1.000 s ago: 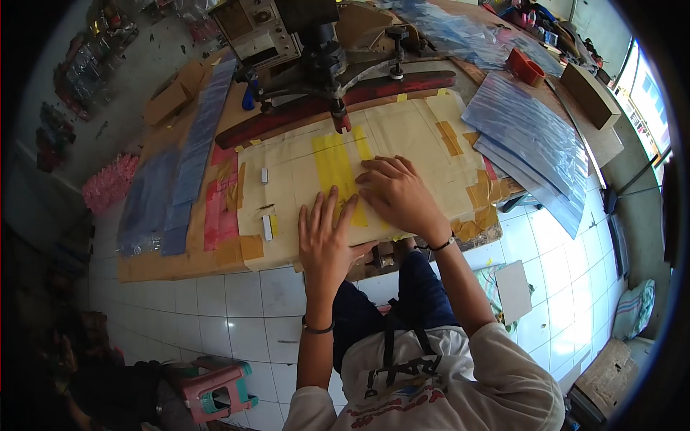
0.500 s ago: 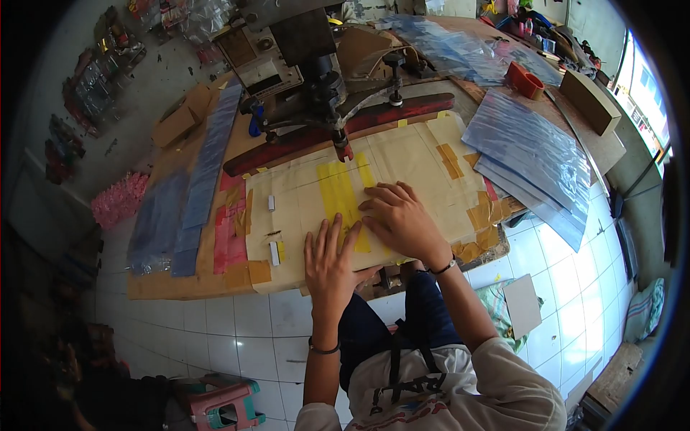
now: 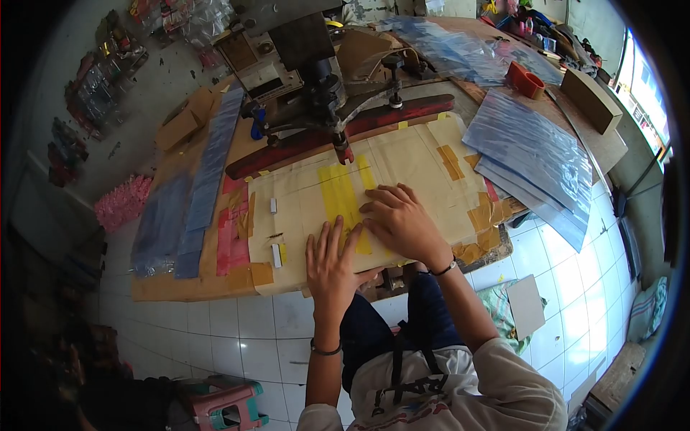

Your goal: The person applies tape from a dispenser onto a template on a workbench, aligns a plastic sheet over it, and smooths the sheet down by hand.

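Note:
My left hand (image 3: 333,262) lies flat with fingers spread on a cream-coloured sheet (image 3: 295,223), near the front edge of the table. To its right, my right hand (image 3: 404,224) rests on the same sheet, fingers stretched and slightly bent. Neither hand holds anything. Yellow tape strips (image 3: 336,188) run across the sheet just beyond my fingers. Two small white pieces (image 3: 276,254) sit on the sheet left of my left hand. Brown tape (image 3: 483,214) and pink tape (image 3: 231,237) line the sides. Above the sheet's far edge stands a machine with a long dark red bar (image 3: 359,131).
Clear plastic sheets (image 3: 528,151) are stacked at the right, and more bluish plastic strips (image 3: 208,179) lie at the left. An orange tape dispenser (image 3: 525,80) and a cardboard box (image 3: 591,100) stand back right. A stool (image 3: 228,408) is on the tiled floor.
The view has shifted very slightly. Both hands keep the same place on the sheet, and the machine's bar stays where it was.

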`<state>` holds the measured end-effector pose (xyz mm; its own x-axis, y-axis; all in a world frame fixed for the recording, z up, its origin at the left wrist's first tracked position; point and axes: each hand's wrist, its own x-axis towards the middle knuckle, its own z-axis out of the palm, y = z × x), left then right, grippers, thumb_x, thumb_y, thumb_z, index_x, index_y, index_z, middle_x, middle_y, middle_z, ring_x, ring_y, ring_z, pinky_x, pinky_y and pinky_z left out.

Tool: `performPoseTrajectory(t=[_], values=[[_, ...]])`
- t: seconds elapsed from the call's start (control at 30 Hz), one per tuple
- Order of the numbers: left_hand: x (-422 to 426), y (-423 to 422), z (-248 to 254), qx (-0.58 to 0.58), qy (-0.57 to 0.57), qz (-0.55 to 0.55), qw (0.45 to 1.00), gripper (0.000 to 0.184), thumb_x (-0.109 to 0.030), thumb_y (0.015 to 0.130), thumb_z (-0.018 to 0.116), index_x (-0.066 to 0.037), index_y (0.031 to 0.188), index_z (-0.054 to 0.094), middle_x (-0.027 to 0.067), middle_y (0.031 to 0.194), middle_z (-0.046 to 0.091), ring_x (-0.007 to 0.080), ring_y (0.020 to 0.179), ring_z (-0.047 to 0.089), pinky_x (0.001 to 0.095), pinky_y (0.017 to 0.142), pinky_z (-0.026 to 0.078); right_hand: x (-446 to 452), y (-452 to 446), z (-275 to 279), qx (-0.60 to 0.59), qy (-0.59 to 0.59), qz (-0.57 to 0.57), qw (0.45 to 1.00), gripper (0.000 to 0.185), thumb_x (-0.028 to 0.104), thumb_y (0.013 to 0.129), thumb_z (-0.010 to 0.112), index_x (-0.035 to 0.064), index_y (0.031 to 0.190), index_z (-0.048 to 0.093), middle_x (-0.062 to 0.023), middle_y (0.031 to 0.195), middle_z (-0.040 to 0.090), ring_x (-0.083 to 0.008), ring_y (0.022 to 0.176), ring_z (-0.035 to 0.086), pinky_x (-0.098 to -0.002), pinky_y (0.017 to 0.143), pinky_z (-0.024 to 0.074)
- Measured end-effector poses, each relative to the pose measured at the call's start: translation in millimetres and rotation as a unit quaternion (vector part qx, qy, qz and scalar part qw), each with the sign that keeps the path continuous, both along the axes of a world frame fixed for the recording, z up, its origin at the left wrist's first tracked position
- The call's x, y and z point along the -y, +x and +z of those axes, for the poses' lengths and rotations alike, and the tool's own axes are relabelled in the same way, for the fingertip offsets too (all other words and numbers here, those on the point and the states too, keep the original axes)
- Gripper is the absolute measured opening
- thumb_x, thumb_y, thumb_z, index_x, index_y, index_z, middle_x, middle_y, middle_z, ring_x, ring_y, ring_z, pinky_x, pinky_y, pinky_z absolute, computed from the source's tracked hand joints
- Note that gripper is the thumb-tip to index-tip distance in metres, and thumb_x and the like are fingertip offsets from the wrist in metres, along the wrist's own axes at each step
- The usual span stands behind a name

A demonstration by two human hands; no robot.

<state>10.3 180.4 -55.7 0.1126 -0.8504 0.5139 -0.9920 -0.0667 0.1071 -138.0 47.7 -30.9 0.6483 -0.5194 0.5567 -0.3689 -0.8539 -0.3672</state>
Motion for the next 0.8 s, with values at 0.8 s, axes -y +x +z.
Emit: performPoseTrajectory(t=[0.8], values=[[-3.8, -0.3, 7.5, -0.042, 0.007, -0.020, 0.999, 0.090, -0.048, 0.066, 0.089, -0.019, 0.145, 0.057, 0.0148, 0.153, 0.051, 0.0353, 0.140, 0.049, 0.0573, 0.119, 0.033, 0.2, 2.4, 2.6, 0.013, 0.008, 0.014, 1.000, 0.022, 0.023, 0.094, 0.068, 0.0083, 0.110, 0.073, -0.0147, 0.131, 0.066, -0.0339, 0.130, 0.056, -0.0507, 0.116, 0.0365]])
